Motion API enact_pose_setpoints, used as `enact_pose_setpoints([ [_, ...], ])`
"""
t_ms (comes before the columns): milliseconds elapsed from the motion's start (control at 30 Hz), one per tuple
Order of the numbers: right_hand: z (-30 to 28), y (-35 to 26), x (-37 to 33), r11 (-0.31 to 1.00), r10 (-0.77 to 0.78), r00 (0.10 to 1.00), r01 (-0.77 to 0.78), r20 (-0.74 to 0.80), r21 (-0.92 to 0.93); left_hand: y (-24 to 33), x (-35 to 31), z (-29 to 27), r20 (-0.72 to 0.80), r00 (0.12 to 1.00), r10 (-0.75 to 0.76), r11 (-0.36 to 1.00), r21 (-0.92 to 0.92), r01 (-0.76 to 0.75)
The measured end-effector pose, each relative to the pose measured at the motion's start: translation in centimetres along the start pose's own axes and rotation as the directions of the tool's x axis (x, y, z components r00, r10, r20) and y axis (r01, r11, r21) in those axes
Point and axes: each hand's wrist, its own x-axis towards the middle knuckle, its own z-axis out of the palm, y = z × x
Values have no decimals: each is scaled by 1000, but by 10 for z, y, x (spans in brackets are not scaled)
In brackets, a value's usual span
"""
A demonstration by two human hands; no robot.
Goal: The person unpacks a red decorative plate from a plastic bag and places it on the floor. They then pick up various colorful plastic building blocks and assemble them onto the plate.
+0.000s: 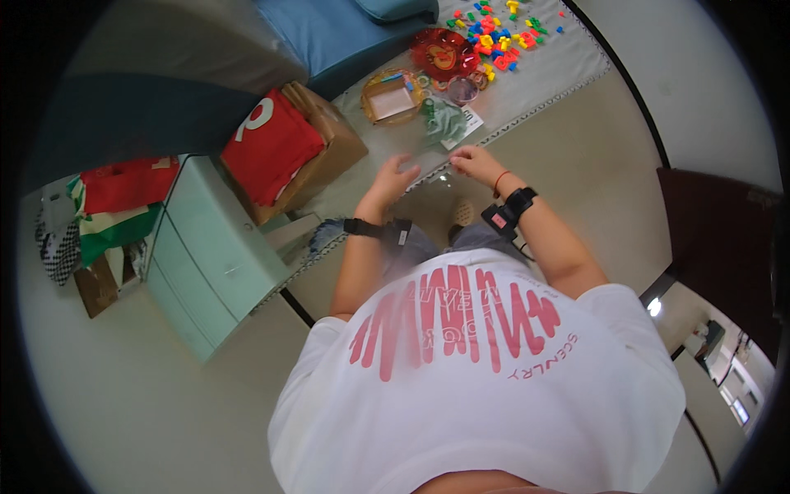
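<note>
My left hand (390, 181) is raised at the near edge of a cloth-covered table (550, 103), thumb and fingers apart, with nothing visible in it. Across a small gap, my right hand (480, 166) is held with its fingers bent and slightly apart, and it too shows nothing in its grasp. Just beyond both hands lies a crumpled green translucent plastic bag (444, 121), partly over a white printed card (471, 123). An amber tray (380, 89) with a pale rectangular piece in it sits beyond my left hand. Beside it are rolls of tape (462, 89).
A red translucent plate (440, 51) and several colourful plastic toy pieces (502, 45) lie farther back. At left stand a cardboard box (333, 156) with a red bag (271, 148) and a pale green cabinet (214, 247). A blue sofa (329, 37) borders the table.
</note>
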Motion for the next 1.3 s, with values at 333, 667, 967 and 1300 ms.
enact_pose_setpoints([
  [333,-51,6,15,951,114,993,-112,9,288,-40,134,50,165,983,81,920,368,-138],
  [667,-76,35,29,818,448,894,-397,-28,417,-63,277,95,188,979,-79,927,376,3],
  [967,-73,-17,79,671,468,883,-387,43,633,4,246,15,165,986,-32,997,-65,43],
  [1300,-128,-53,118,708,317,941,-152,-118,690,94,218,32,459,888,16,776,-566,278],
])
